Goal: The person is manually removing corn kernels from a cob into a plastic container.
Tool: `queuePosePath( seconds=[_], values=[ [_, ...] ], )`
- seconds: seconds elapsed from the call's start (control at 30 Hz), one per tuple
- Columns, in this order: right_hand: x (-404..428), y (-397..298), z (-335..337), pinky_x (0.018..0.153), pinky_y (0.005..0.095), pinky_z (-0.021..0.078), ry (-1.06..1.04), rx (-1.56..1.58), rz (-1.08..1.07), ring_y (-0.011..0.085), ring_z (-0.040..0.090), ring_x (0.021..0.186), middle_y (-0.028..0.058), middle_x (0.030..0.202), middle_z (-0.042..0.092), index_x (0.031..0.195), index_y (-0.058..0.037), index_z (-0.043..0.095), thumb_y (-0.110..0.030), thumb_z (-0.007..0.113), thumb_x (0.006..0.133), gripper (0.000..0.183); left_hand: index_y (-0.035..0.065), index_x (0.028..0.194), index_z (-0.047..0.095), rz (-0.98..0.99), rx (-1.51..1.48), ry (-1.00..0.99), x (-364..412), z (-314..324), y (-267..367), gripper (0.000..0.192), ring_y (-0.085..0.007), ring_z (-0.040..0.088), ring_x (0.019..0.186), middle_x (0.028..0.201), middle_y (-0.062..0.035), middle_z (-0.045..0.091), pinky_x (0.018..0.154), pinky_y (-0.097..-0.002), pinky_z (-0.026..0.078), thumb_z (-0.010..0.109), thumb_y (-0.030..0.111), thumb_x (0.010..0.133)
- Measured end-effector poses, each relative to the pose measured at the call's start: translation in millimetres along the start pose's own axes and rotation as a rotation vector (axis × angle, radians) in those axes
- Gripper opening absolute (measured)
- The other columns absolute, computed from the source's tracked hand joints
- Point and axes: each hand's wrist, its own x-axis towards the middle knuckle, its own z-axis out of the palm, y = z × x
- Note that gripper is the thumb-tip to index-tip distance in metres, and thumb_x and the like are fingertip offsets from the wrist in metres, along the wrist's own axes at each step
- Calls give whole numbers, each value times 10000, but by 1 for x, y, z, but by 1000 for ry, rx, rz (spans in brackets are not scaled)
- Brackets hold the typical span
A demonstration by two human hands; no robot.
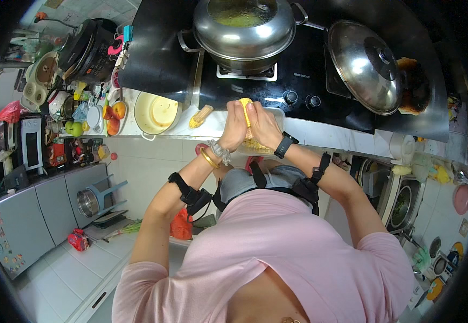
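An ear of corn [246, 111] is held upright between both hands over a clear plastic container [279, 117] at the counter's front edge. My left hand [235, 125] grips the cob from the left, with its thumb near the top. From the other side my right hand [264, 125] presses against the yellow kernels. The lower part of the cob looks stripped. Loose corn kernels [257, 146] lie in the container beneath. To the left, a partly stripped corn cob [201, 116] rests on the white counter.
A covered steel pot [244, 38] stands on the black gas stove [298, 82]. A large pan lid [363, 66] leans at the right. Left of the loose cob are a cream enamel pot [158, 113] and peaches [116, 115] on a plate. Behind them sits an electric cooker [90, 52].
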Motion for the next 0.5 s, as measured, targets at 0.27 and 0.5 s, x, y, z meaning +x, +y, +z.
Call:
queuePosePath(
  seconds=[0.27,0.5],
  values=[
    [-7,7,10,635,545,472,-10,-96,-52,484,595,674,307,707,599,923,52,539,-331,333,1028,447,-28,1094,416,-137,-80,-77,-5,-14,-19,411,-238,552,903,955,-171,522,835,-357,455,245,344,1054],
    [-7,-8,-16,626,428,524,-209,319,351,408,647,688,279,807,643,977,45,566,-516,285,1006,628,-22,1102,417,-192,-40,-127,-13,-14,4,419,-230,577,845,940,-163,541,786,-344,480,242,355,1053]
  ],
)
